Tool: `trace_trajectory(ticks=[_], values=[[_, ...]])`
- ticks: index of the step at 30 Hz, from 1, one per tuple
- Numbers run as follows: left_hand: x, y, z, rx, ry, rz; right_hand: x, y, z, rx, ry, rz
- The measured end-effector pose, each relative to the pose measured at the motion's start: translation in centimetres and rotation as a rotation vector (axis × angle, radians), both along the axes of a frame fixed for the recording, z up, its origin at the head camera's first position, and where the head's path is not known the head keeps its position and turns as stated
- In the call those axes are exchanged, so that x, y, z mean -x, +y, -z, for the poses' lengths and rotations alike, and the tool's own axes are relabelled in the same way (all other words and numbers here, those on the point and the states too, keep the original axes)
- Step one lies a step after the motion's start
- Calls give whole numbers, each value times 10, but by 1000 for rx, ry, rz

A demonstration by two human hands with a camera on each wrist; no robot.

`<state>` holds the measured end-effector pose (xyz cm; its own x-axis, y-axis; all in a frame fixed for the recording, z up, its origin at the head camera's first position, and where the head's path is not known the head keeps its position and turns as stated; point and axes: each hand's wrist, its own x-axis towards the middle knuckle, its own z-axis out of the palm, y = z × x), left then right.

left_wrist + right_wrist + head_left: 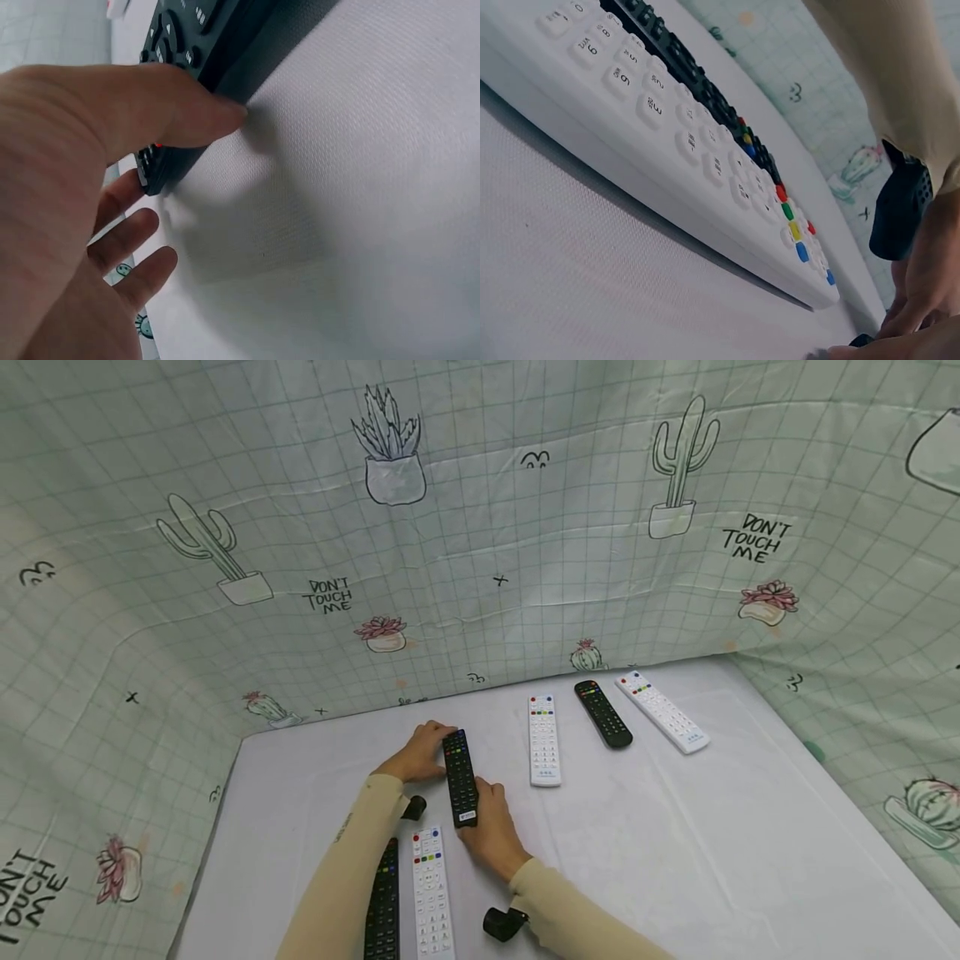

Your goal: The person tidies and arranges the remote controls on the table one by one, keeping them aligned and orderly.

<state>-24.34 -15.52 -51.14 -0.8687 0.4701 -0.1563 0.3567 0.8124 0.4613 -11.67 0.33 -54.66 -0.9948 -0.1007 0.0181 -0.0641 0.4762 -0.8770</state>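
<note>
A black remote control lies between both hands, its coloured buttons toward the far end. My left hand holds that far end. In the left wrist view, the thumb presses along the remote's side, and a finger reaches its end while the other fingers spread loosely. At the near end, my right hand grips the right side, with its fingertips partly hidden. Below the hands sit a white remote and a second black remote, the latter partly covered by the left sleeve.
Farther right on the white table are a white remote, a black remote and another white remote, angled. A patterned cloth hangs around the table's back and sides. Black camera mounts sit at the wrists.
</note>
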Motion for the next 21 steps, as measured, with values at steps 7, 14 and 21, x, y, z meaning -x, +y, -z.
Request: trace_trajectory(ticks=[7,14,21], values=[[-2,-5,-1,-69,-68,-21,-3,11,-2,30,-36,-51],[-7,-12,-4,-196,-117,-68,-10,22,-9,43,-37,-78],[-13,-13,-8,-269,-153,-155,-16,30,-12,71,-25,-99]])
